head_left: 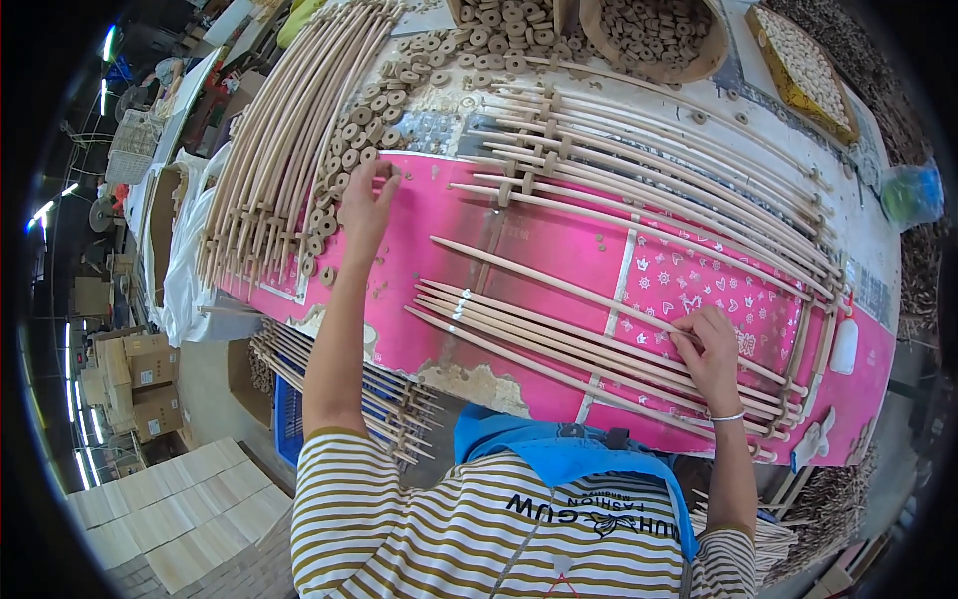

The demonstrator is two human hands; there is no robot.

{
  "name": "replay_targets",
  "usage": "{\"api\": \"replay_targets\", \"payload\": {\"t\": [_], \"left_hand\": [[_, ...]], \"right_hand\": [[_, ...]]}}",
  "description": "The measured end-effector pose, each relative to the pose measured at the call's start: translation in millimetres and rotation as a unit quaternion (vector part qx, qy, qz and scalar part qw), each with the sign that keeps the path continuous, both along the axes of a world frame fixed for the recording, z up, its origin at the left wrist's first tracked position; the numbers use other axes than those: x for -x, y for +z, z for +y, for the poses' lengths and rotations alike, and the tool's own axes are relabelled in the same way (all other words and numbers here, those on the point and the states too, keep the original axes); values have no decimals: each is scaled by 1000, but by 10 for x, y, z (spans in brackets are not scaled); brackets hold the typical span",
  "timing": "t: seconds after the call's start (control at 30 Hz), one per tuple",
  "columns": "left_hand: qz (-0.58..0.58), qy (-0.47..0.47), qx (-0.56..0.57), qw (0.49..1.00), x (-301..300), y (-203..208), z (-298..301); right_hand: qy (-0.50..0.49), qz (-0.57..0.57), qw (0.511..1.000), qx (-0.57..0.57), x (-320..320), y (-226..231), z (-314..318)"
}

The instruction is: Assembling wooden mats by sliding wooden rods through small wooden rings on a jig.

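Sticks fitted with rings (639, 165) are lying in a row across the far side of the tabletop (409, 250), their rings sitting near the left ends, so that share of the work looks done. Nearer the person, a group of bare sticks (559, 334) is resting side by side, showing no rings near the left tips and apparently waiting. The right hand (709, 354) is pinching one single stick (549, 277) between these groups, also bare toward its left tip. The left hand (369, 200) is hovering beside the loose rings (361, 115), thumb and fingers drawn close together (whether they are gripping a ring, I cannot tell). More ringed sticks are forming a pile (289, 120) at the left, seemingly finished too.
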State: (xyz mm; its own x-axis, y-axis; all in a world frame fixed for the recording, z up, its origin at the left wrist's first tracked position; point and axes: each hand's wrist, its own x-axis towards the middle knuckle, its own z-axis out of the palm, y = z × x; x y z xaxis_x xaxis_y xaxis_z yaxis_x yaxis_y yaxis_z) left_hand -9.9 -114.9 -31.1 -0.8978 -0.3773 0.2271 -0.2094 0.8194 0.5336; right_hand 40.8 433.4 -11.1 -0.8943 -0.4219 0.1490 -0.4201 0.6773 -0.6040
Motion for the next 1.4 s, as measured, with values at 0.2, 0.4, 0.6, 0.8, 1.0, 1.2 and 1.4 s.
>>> {"api": "replay_targets", "payload": {"t": [0.2, 0.4, 0.6, 0.8, 1.0, 1.2, 1.4], "left_hand": [[19, 4, -387, 922, -494, 61, 413], [19, 38, -574, 818, -698, 10, 562], [40, 40, -638, 768, -686, -23, 579], [2, 23, -601, 799, -643, 17, 669], [-5, 18, -618, 786, -606, 145, 1030], [-18, 24, -601, 799, -613, 167, 1141], [-27, 3, -591, 807, -476, 146, 1340]], "right_hand": [[-43, -1, 999, 31, 37, 13, -49], [-42, -28, 997, 65, 49, -12, -75], [-26, -18, 996, 78, 39, 2, -72], [-23, 16, 997, 73, 37, -9, -43], [-45, 62, 994, 71, 97, -17, -130], [-42, 78, 993, 73, 119, 12, -126], [-50, 92, 994, 31, 144, 64, 12]]}}
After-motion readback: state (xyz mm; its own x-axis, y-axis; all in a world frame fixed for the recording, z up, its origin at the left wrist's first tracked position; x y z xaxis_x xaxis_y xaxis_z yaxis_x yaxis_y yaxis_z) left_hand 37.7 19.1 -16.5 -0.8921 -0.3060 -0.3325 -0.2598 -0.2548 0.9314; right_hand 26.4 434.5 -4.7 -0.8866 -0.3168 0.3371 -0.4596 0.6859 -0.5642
